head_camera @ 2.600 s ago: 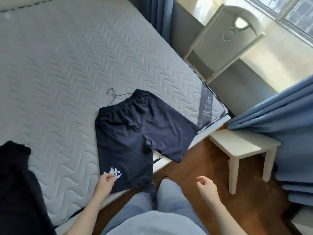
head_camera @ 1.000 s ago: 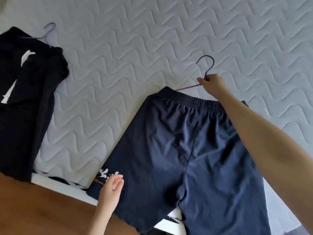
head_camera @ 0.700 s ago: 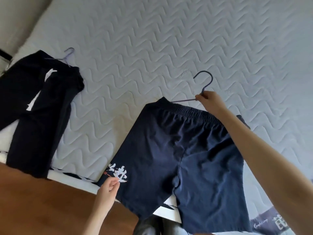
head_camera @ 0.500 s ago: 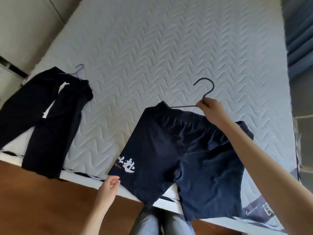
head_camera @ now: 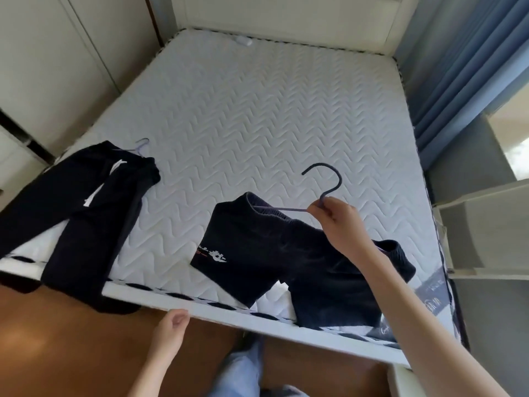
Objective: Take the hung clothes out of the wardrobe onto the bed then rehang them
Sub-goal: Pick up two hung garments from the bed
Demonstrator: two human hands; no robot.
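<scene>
The right hand (head_camera: 339,222) is pinching the neck of the dark hanger (head_camera: 320,193), lifting the navy shorts (head_camera: 286,259) by the waistband above the quilted mattress (head_camera: 257,110). The left hand (head_camera: 171,325) is loosely curled, grasping nothing, just beside the mattress's near edge.

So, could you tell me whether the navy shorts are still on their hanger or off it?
On it. The hanger bar runs into the waistband of the navy shorts, and the right hand grips it below the hook.
</scene>
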